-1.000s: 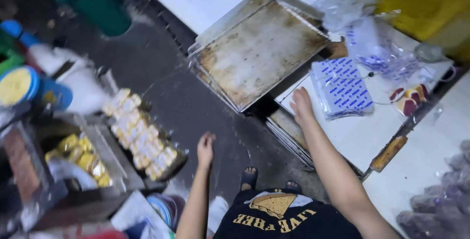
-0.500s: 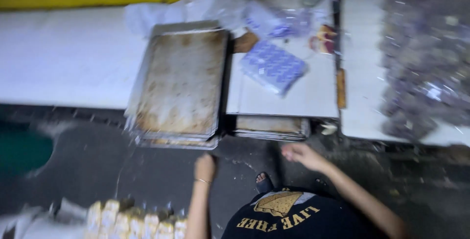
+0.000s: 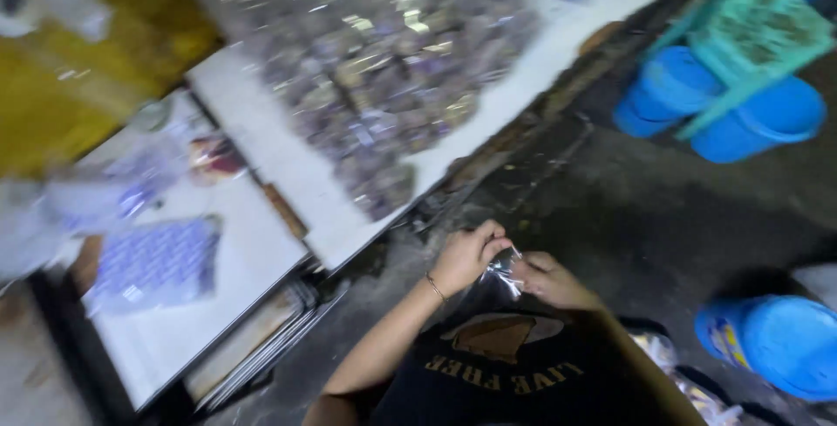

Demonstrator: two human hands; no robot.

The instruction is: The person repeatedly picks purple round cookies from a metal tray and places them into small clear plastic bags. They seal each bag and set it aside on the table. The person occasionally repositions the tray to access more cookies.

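Observation:
My left hand and my right hand meet in front of my chest, over the dark floor. Between their fingers they pinch a small clear plastic bag. A thin bracelet sits on my left wrist. Just beyond my hands, a low white board carries a big heap of small purple-wrapped pieces in clear plastic. The view is blurred by motion.
To the left lies another white board with a purple-patterned packet and loose clear bags. Metal trays are stacked under it. Blue buckets and a green stool frame stand at the upper right, another blue bucket at the lower right.
The view has swung right, away from the metal baking trays. My hands, which were reaching out separately, have come together on a small clear bag.

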